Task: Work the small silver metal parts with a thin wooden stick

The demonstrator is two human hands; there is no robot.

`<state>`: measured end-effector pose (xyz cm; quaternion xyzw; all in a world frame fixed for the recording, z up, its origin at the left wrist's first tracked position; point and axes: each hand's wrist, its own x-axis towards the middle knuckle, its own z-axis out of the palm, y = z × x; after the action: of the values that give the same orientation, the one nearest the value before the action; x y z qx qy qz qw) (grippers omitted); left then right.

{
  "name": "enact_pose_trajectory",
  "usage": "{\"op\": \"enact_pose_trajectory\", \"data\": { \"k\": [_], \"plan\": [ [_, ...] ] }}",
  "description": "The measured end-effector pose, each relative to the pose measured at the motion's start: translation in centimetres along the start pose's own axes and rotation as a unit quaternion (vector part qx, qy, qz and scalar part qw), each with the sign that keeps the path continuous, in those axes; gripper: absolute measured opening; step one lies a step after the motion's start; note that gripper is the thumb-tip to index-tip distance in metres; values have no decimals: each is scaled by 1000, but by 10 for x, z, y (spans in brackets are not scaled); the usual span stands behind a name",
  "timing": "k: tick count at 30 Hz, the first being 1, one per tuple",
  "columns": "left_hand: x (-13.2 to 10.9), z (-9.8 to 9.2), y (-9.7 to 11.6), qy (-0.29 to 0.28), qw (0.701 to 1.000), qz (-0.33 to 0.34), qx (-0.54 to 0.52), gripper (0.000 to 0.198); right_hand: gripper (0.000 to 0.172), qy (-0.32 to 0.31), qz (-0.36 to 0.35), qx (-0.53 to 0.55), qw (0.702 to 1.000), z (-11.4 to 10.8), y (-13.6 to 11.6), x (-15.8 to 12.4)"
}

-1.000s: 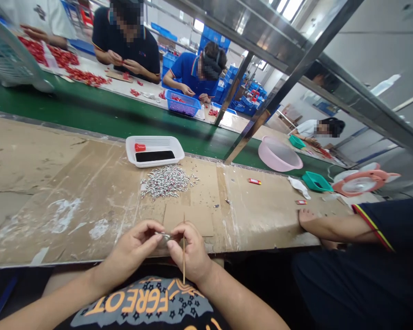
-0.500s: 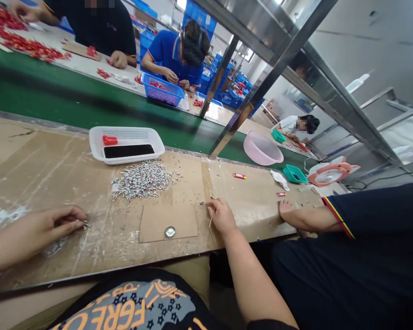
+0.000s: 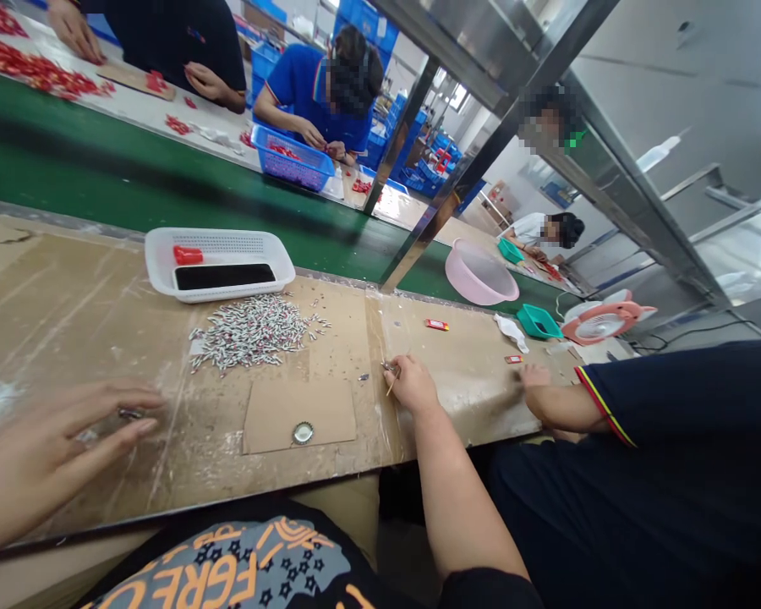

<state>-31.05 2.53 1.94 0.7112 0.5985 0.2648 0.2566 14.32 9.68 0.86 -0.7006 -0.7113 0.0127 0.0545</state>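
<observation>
My left hand (image 3: 57,452) lies at the left on the taped cardboard bench top (image 3: 69,330), fingers stretched out over a small dark piece (image 3: 130,414). My right hand (image 3: 411,385) reaches out to the right, fingers pinched on a thin wooden stick (image 3: 392,385) beside a tiny metal part (image 3: 390,367). A metal bottle cap (image 3: 303,433) sits on a cardboard patch (image 3: 301,412) between my hands. A heap of small silver-and-red pieces (image 3: 250,331) lies further back.
A white tray (image 3: 158,254) with a black phone (image 3: 224,276) and a red piece (image 3: 188,255) stands behind the heap. A co-worker's arm (image 3: 561,404) rests on the bench at right. Behind: green conveyor belt (image 3: 101,182), pink bowl (image 3: 480,275), green tubs, a fan (image 3: 602,323), other workers.
My hands were together at the bench edge a second ago; they have spread apart, left hand going left and opening flat, right hand reaching out to the right with the stick.
</observation>
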Motion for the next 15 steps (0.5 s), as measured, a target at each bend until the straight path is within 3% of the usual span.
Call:
{"op": "enact_pose_trajectory", "data": {
  "k": [5,9,12,15],
  "plan": [
    [-25,25,44,-21,989,4,-149,18,16,-10,-17,-23,1000,4,-3,1],
    [-36,44,75,-125,949,2,-291,14,19,6,-51,-26,998,6,-1,10],
    [-38,57,82,-187,894,-73,-400,14,15,63,-123,7,990,0,-24,5],
    [-38,68,83,-197,821,-142,-517,18,10,99,-268,94,954,-17,-77,-23]
  ]
}}
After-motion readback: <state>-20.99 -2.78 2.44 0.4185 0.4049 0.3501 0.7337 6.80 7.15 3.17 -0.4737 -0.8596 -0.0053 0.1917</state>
